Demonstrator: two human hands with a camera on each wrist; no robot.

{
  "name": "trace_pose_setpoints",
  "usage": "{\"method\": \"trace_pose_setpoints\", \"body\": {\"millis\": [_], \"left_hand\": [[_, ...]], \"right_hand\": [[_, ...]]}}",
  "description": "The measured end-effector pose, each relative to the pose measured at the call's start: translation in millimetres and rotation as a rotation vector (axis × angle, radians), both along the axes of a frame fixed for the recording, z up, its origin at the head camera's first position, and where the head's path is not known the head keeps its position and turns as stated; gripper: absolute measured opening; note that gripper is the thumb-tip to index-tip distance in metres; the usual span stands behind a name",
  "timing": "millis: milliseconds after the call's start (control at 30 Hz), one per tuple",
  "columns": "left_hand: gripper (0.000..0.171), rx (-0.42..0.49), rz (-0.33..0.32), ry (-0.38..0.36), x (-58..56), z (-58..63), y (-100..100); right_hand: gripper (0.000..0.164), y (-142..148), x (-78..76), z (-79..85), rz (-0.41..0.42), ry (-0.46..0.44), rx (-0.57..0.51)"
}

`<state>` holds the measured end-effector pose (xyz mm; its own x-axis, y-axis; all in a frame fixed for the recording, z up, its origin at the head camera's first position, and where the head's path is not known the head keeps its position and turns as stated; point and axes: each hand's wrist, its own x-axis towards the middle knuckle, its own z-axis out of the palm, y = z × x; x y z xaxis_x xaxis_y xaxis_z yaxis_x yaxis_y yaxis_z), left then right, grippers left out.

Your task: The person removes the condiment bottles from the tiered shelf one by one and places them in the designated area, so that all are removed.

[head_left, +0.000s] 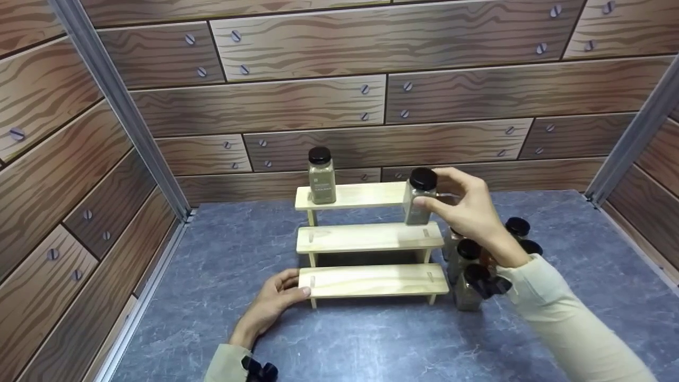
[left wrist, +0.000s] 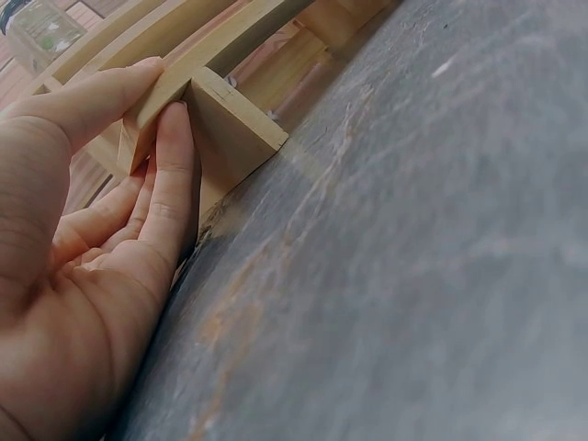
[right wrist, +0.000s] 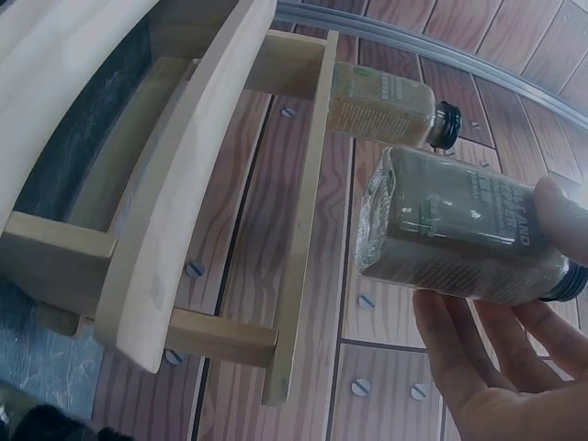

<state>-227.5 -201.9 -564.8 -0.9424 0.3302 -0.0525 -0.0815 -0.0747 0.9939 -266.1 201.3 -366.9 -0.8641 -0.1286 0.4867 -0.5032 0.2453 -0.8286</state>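
A three-tier wooden rack (head_left: 371,280) stands on the blue-grey table. My left hand (head_left: 273,300) pinches the left end of its lowest shelf, thumb on top and fingers below, as the left wrist view shows. My right hand (head_left: 467,207) grips a spice jar (head_left: 419,204) with a black lid, upright in front of the top shelf's right end. In the right wrist view that glass jar (right wrist: 450,225) is apart from the shelf, its base toward the shelf edge. Another spice jar (head_left: 322,178) stands on the left end of the top shelf.
Several black-lidded jars (head_left: 469,292) stand grouped on the table to the right of the rack, partly hidden by my right forearm. Wood-patterned walls (head_left: 318,106) enclose the back and sides, with metal rails (head_left: 122,106) at the corners.
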Motion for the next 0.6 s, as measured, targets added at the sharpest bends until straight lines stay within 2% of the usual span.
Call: {"method": "trace_pose_setpoints", "body": {"millis": [600], "left_hand": [[0.067, 0.01, -0.001, -0.008, -0.9, 0.6, 2.0]], "right_hand": [[0.047, 28.5, 26.9, -6.7, -0.02, 0.026, 0.031]]}}
